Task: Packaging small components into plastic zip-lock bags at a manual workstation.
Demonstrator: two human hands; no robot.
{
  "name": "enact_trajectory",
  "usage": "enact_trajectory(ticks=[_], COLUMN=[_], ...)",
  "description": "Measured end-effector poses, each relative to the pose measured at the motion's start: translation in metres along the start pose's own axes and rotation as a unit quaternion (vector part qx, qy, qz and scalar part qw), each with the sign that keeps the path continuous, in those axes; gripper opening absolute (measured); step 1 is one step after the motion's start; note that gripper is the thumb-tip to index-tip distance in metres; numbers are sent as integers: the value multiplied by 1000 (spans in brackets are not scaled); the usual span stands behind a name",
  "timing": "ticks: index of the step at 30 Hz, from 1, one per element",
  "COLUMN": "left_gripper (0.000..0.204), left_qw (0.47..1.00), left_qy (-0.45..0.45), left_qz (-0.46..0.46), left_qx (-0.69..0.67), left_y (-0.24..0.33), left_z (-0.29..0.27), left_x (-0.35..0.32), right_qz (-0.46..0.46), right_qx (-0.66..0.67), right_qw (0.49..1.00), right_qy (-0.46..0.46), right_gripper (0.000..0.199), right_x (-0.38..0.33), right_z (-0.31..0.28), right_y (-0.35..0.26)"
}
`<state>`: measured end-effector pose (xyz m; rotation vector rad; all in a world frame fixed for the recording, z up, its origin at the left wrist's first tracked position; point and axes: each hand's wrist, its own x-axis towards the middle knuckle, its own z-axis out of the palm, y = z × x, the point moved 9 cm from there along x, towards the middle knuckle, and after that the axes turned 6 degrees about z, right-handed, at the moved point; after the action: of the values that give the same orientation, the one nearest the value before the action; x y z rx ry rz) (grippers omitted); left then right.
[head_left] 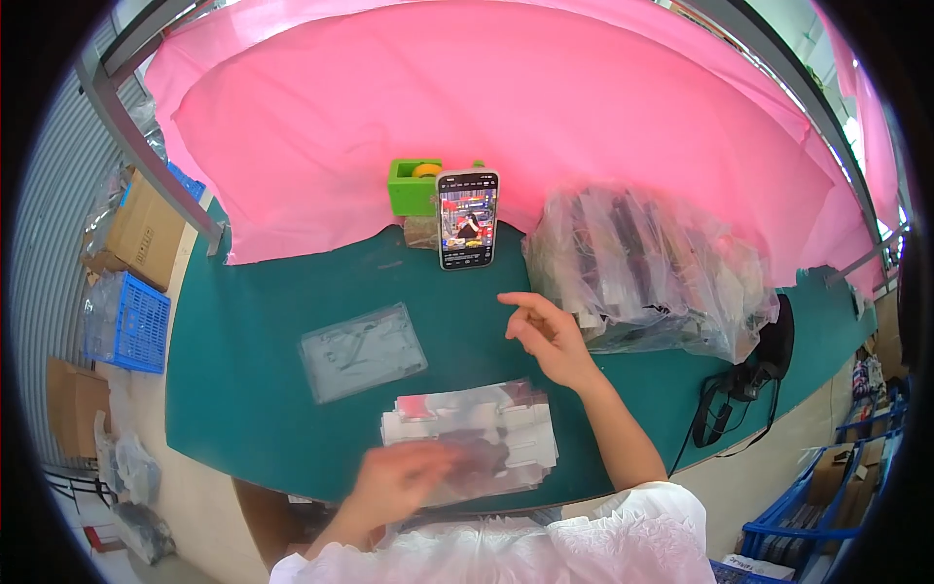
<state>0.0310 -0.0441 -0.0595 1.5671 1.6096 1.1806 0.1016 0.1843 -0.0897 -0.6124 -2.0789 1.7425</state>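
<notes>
A stack of flat printed sheets (516,438), their edges uneven, lies near the table's front edge. Over its left side is my left hand (404,477), smeared by motion, so its grip and whether it touches the sheets cannot be made out. My right hand (550,341) hovers beyond the stack, near a large clear plastic bag (652,273). Its index finger reaches out to the left, the thumb is apart from it, and nothing shows between them. Left of centre lie flat clear plastic sleeves (362,352), apart from both hands.
A lit phone (469,219) stands upright before a green tape dispenser (411,190) on the green table (253,341). Black straps and a cable (744,384) lie at the right. Pink cloth (486,88) hangs behind. Blue crates (144,321) and cartons (146,229) flank the table.
</notes>
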Motion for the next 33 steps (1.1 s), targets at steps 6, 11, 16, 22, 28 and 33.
enact_trajectory(ticks=[6, 11, 16, 22, 28, 33], left_gripper=[31, 28, 34, 52, 58, 58], left_qw=[907, 890, 929, 909, 944, 951], left_qy=[333, 306, 367, 201, 165, 148], left_qz=[-26, -91, -25, 99, 74, 75], left_qx=[-257, -325, 49, 351, 277, 260], left_y=[-14, -26, 7, 71, 57, 57], left_z=[-59, -37, -60, -41, -33, -27], left_x=[-23, -25, -21, 39, 47, 51], right_qz=[-39, -36, 68, 53, 7, -40], right_qx=[234, 220, 206, 129, 70, 41], right_qw=[965, 969, 966, 970, 985, 991], right_qy=[-114, -107, -142, -197, -158, -124], right_gripper=[48, 23, 7, 9, 10, 15], right_x=[-9, -24, -29, -37, -40, -46], right_z=[17, 24, 38, 70, 57, 51], right_y=[-35, -60, -47, -57, -71, -80])
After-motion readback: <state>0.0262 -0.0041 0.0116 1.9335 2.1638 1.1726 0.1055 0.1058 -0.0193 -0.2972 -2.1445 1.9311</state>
